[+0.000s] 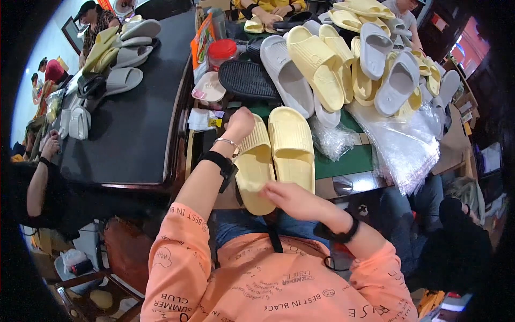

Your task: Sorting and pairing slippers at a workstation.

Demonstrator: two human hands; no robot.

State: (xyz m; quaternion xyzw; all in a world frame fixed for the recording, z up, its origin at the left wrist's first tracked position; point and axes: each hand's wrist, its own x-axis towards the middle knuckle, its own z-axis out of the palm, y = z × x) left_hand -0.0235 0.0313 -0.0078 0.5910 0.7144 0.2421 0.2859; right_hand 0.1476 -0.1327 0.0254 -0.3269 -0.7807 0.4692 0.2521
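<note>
Yellow slippers [273, 155], a pair, lie side by side at table edge [348, 161]. Left hand [238, 124] grips one's toe end, right hand [292, 199] pinches its heel. Slipper heap [348, 59], plastic bags [402, 145] beyond; dark table [134, 123] left.

Two slippers [273, 155] lie side by side on the table [343, 161], a slipper heap [348, 59] behind, plastic bags [402, 145] right
</note>
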